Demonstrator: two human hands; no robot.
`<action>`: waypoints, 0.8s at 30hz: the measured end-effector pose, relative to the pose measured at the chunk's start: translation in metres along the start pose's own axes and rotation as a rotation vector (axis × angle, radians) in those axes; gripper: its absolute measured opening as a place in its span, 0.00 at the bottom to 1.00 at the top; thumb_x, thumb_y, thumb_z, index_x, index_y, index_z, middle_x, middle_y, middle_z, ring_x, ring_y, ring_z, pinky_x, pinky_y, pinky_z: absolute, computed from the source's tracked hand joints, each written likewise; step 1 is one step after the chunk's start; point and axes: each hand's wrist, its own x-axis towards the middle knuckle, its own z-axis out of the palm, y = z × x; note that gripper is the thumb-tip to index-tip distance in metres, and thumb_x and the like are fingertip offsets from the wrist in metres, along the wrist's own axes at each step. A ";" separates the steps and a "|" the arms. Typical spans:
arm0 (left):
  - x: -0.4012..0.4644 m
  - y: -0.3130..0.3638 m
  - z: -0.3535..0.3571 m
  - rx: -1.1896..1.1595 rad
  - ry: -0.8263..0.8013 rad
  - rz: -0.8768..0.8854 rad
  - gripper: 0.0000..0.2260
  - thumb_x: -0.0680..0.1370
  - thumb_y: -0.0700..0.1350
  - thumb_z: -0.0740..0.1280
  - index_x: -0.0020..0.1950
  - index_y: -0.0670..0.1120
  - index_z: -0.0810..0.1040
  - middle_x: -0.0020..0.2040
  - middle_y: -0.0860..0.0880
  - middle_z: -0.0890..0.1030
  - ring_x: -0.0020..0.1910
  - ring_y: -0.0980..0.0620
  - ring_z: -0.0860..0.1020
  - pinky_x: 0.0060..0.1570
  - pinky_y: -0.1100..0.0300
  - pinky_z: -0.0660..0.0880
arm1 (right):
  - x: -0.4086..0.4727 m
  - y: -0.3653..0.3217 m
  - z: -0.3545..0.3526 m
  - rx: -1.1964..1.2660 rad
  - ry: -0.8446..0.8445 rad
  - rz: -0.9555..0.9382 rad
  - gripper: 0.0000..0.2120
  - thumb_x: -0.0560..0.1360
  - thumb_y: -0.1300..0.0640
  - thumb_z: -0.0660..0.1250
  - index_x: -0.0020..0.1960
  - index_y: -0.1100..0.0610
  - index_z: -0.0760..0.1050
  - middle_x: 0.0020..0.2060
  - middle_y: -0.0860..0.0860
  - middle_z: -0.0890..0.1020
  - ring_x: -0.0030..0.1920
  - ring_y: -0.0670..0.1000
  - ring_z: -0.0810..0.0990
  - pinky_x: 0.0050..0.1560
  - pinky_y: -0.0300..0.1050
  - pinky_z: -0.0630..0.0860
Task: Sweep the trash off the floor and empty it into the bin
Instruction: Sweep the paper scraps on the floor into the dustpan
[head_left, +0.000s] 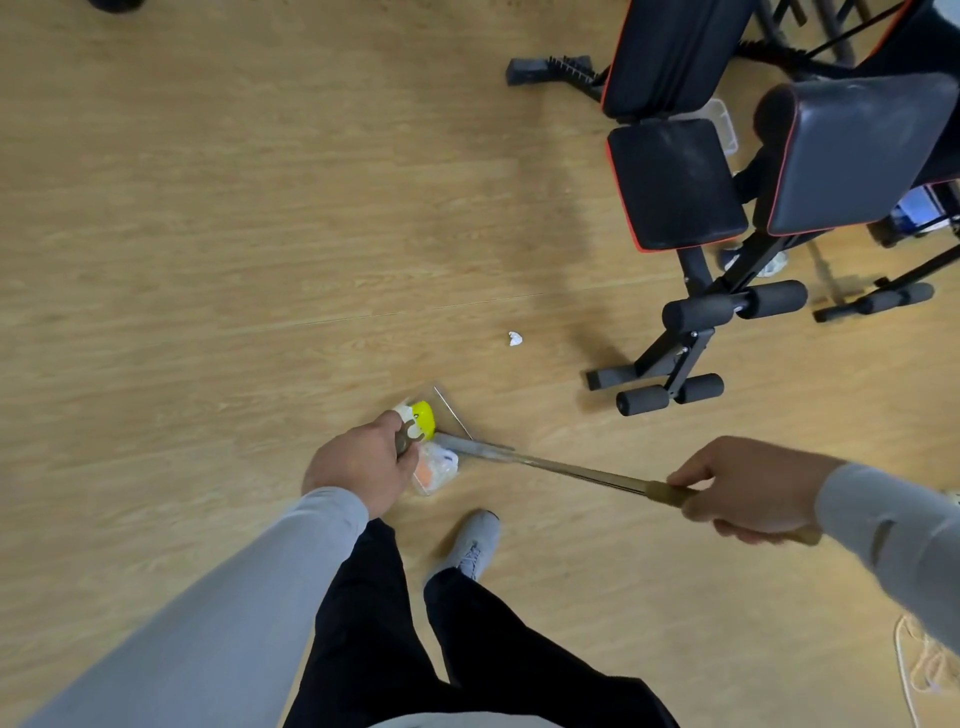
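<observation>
Left hand: your left hand (363, 462) clenched on the dustpan (434, 457) handle.
Right hand: your right hand (748, 493) grasping the broom handle (597, 475).
Floor: 1 paper scrap (514, 339) lies apart.

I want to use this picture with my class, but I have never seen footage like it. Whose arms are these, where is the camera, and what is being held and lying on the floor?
There is no machine: the camera sits on a person's head, looking down at their own arms, legs and shoe. The left hand grips a dustpan handle above the clear dustpan, which holds a yellow item and wrappers. The right hand holds a long broom handle reaching toward the pan. A white paper scrap lies loose on the wooden floor, near black exercise benches.
</observation>
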 end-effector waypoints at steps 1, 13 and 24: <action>0.000 0.000 0.000 -0.002 0.000 0.003 0.11 0.81 0.57 0.60 0.56 0.51 0.73 0.38 0.52 0.79 0.39 0.45 0.79 0.37 0.54 0.76 | -0.005 0.006 -0.009 0.028 0.001 -0.001 0.14 0.79 0.56 0.68 0.63 0.47 0.80 0.30 0.52 0.81 0.26 0.50 0.73 0.26 0.40 0.70; 0.000 -0.001 -0.002 -0.017 0.012 0.009 0.12 0.81 0.57 0.60 0.57 0.50 0.73 0.38 0.52 0.78 0.39 0.45 0.78 0.36 0.55 0.72 | -0.010 0.018 -0.026 0.047 0.129 -0.017 0.13 0.79 0.57 0.68 0.63 0.46 0.77 0.29 0.52 0.82 0.25 0.49 0.74 0.26 0.41 0.70; 0.009 0.003 -0.016 -0.063 0.038 -0.073 0.10 0.81 0.57 0.60 0.55 0.52 0.72 0.42 0.52 0.81 0.41 0.45 0.80 0.38 0.55 0.75 | 0.017 0.006 -0.016 0.482 0.250 0.007 0.09 0.79 0.61 0.65 0.56 0.59 0.81 0.28 0.57 0.79 0.27 0.54 0.69 0.24 0.41 0.63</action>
